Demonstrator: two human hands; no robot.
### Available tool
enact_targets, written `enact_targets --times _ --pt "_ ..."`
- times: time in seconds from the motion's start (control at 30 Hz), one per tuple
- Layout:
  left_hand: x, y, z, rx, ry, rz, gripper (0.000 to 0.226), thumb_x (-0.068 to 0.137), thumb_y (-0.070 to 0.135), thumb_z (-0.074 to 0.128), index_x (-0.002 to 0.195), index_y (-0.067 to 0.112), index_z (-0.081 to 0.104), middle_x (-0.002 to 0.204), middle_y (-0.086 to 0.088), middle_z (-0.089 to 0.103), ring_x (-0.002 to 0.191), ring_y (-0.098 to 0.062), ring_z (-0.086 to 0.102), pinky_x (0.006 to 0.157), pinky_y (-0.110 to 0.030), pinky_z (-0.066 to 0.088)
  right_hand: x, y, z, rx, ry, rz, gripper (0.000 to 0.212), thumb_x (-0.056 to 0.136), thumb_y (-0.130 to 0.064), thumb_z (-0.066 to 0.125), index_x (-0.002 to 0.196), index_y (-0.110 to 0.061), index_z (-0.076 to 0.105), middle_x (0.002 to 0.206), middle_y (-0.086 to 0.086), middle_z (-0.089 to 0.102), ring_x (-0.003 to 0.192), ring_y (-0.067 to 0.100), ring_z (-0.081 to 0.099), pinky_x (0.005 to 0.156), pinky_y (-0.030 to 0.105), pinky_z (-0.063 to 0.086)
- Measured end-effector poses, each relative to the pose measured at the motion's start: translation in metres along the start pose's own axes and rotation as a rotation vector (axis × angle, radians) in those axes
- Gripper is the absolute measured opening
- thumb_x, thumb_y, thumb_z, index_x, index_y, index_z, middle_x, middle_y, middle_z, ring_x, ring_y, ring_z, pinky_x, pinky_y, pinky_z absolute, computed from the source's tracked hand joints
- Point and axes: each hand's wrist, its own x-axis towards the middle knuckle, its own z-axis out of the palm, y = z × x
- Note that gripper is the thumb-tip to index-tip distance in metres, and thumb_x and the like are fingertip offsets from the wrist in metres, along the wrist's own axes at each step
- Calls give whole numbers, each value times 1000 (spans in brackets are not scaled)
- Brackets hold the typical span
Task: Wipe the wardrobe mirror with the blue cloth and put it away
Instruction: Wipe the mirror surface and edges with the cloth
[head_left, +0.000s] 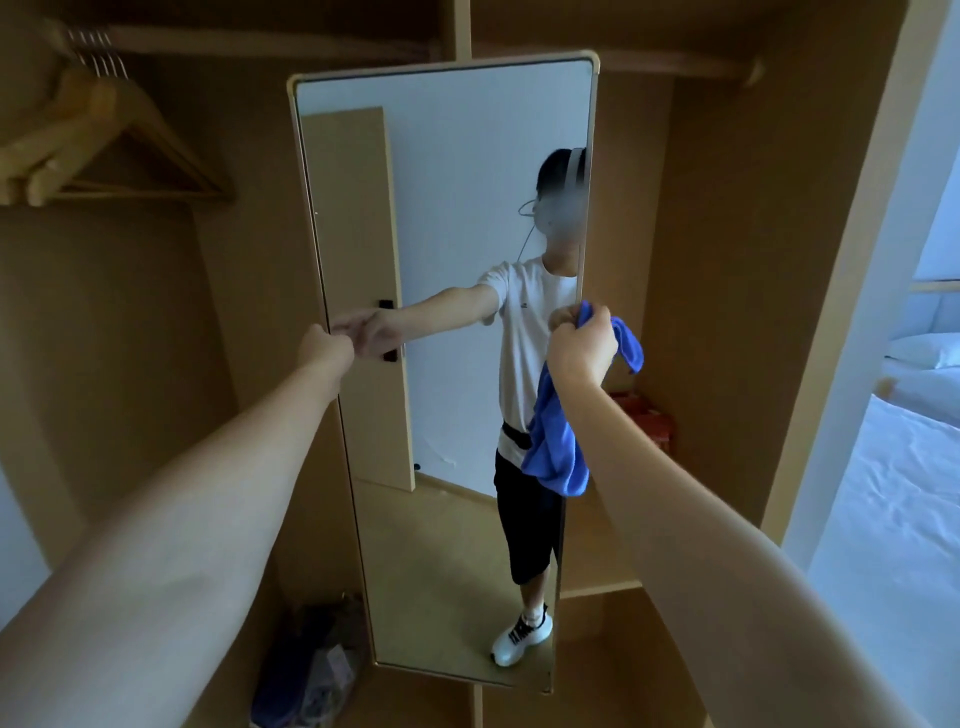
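Note:
A tall wardrobe mirror (447, 171) in a pale wooden frame stands out from the open wardrobe, angled toward me. My left hand (327, 345) grips its left edge at mid height. At the mirror's right edge, my right hand (582, 345) is closed on the bunched blue cloth (558, 447), which hangs down below my wrist and partly in front of the glass. The glass reflects a person with an outstretched arm.
Wooden hangers (104, 140) hang on a rail at the upper left. A dark bag (311, 670) lies on the wardrobe floor at the left, and a red box (644, 415) sits on a shelf behind the mirror. A white bed (893, 467) lies at the right.

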Motion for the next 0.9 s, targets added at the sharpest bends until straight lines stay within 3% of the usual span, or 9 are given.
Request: enact_targets --times 0.1,0.23,0.4,0.5,0.6,0.77,0.83,0.9 --pt "-2 1 3 5 40 -5 54 100 14 40 152 13 26 156 -12 32 139 -34 36 108 -44 35 -18 34 1 -113 -34 57 40 96 -6 41 135 -7 47 123 14 55 105 29 58 86 36 48" --pt "7 -1 -4 58 15 19 53 101 18 39 152 17 26 156 -11 32 137 -34 39 108 -45 38 -18 37 -2 -174 -71 160 35 92 -5 46 127 -4 50 124 16 56 101 30 57 83 38 48" --pt "18 27 -14 12 -7 73 52 100 7 40 151 10 30 152 -13 37 134 -34 41 108 -48 38 24 -40 0 -33 -16 -35 19 93 -10 47 110 -6 54 110 12 62 89 23 58 69 30 43" --pt "28 39 -18 -44 15 117 57 93 6 42 149 12 35 150 -15 41 132 -34 44 109 -45 39 32 -61 3 -60 13 -127 28 96 -10 45 121 -3 52 111 13 60 91 25 57 66 29 39" --pt "26 43 -16 -36 51 121 47 97 5 38 144 11 40 146 -15 44 131 -33 45 104 -42 38 20 -32 7 -121 -12 -130 39 98 -8 39 137 -4 44 117 13 52 92 24 51 74 32 38" --pt "25 39 -16 -18 118 124 46 98 9 36 144 14 44 147 -13 46 131 -32 45 106 -40 38 8 1 3 -99 -74 78 19 93 -8 44 111 -8 52 117 13 57 94 27 56 81 39 50" --pt "24 43 -19 -16 123 112 45 99 5 36 143 9 45 146 -14 46 132 -33 45 106 -39 37 16 -15 2 -49 -66 66 10 93 -12 47 103 -9 51 114 12 60 89 25 57 75 36 50" --pt "25 46 -22 9 102 119 43 98 3 37 139 7 49 142 -17 49 129 -35 47 104 -41 39 31 -45 2 -25 -44 5 18 93 -15 48 107 -4 53 110 12 62 87 26 60 71 36 50"
